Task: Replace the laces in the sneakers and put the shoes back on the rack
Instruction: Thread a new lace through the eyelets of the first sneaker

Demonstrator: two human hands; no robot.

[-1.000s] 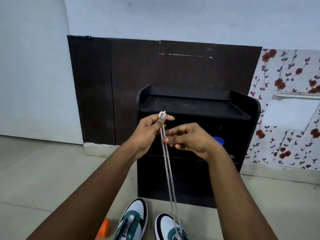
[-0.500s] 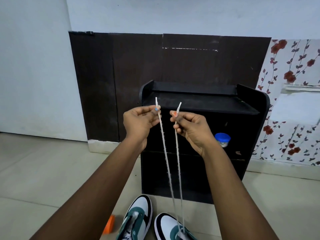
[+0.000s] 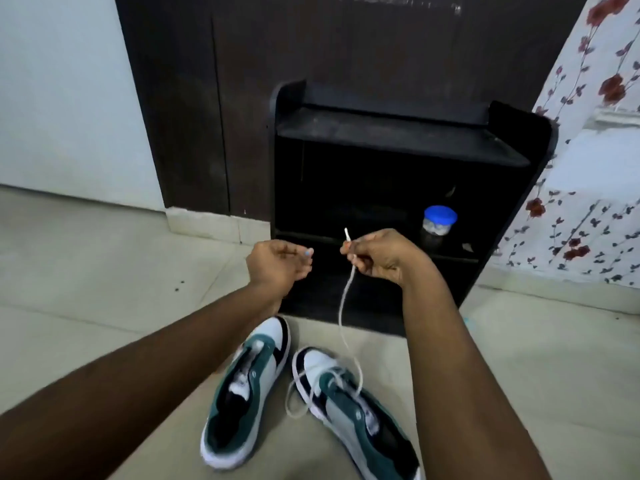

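The lace (image 3: 346,299) is seen as woven white cord with a smooth tip; the sneakers (image 3: 247,386) are faced in matt green suede-like panels and smooth white ones, the rack (image 3: 398,133) in matt black board, the floor (image 3: 86,271) in smooth pale tile

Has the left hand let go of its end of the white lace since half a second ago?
Yes. The left hand holds nothing now and sits lower against the black shoe rack.

Tiled floor (image 3: 86,271), dark panel (image 3: 242,81), floral wallpaper (image 3: 588,220)
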